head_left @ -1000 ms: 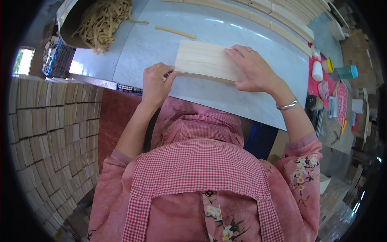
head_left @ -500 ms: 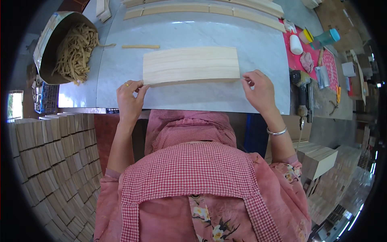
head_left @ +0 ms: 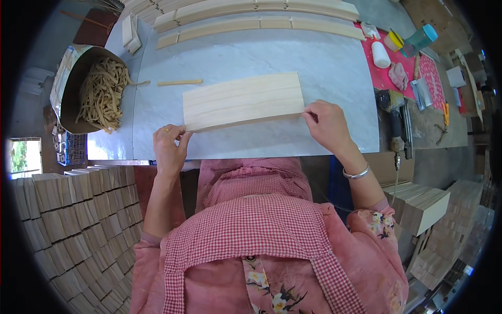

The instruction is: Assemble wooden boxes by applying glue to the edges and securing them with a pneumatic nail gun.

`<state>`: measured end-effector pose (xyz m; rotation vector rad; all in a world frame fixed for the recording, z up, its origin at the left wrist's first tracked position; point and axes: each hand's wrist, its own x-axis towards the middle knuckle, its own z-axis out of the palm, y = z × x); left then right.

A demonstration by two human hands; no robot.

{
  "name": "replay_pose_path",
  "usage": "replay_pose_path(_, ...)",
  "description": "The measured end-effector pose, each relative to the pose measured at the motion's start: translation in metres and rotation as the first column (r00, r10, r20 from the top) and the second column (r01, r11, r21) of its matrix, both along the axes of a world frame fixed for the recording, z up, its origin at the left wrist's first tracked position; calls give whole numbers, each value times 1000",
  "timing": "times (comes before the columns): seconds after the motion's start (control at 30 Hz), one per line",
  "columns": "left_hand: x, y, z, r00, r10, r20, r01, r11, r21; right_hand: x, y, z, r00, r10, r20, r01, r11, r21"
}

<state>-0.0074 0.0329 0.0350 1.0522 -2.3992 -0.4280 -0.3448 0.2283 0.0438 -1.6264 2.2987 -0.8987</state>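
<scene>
A pale rectangular wooden board [head_left: 243,99] lies tilted a little on the marble-patterned table, its right end farther from me. At its near left corner, my left hand [head_left: 171,146] pinches the edge between thumb and fingers. My right hand [head_left: 327,123] holds the near right corner in the same kind of pinch. Beyond the board's left end lies a short, narrow tan strip [head_left: 180,82], touched by neither hand.
At the left stands an open box [head_left: 60,86] of tangled tan strips [head_left: 102,94]. Long wooden pieces [head_left: 261,23] line the table's far side. A white bottle [head_left: 380,55], a teal cup [head_left: 420,39] and a power tool [head_left: 395,118] sit at the right. Stacked wood blocks [head_left: 78,225] rise at lower left.
My right hand has closed on the board's right corner, where it was apart before. The board has turned slightly, its right end swinging away. The whole view has shifted.
</scene>
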Motion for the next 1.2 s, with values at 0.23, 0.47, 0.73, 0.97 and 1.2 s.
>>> replay_pose_path(0.23, 0, 0, 1, 999, -3, 45, 4, 1000, -23, 0, -2, -2, 998, 8, -69, -8, 1000, -9)
replay_pose_path(0.47, 0, 0, 6, 998, 4, 63, -8, 998, 69, -2, -1, -1, 1000, 18, -19, -18, 1000, 0)
replay_pose_path(0.73, 7, -24, 26, 983, 44, 177, -121, 883, 453, -17, -4, 2, 933, -46, 357, 80, 994, -81)
replay_pose_path(0.97, -36, -44, 26, 944, 320, -84, -218, 792, 571, -8, -51, -28, 917, -202, 345, 315, 896, -313)
replay_pose_path(1.2, -46, -49, 25, 918, 383, -101, -237, 735, 635, -2, -62, -36, 901, -315, 299, 396, 879, -264)
